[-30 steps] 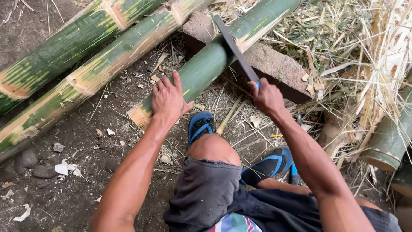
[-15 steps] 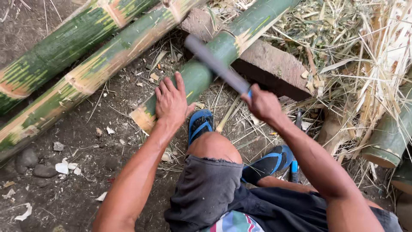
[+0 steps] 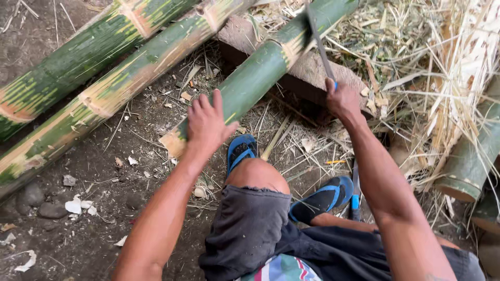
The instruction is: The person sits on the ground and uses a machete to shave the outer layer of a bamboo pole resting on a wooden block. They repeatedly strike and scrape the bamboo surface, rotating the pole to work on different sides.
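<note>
Left hand point(image 3: 208, 122), fingers spread, lies palm-down on the cut end of a green bamboo pole point(image 3: 260, 73) that slopes up across a weathered brown wooden block point(image 3: 312, 70). Right hand point(image 3: 341, 99) is fisted around the blue handle of a long dark blade point(image 3: 316, 36), whose edge meets the pole near a pale node (the contact itself is blurred). Two thicker green-and-yellow bamboo poles point(image 3: 104, 67) lie to the left on bare soil; blue sandals point(image 3: 242, 151) rest below the pole.

Left hand point(image 3: 207, 122) flat, fingers spread, arm extended; right hand point(image 3: 341, 99) fisted, far right, arm straight
</note>
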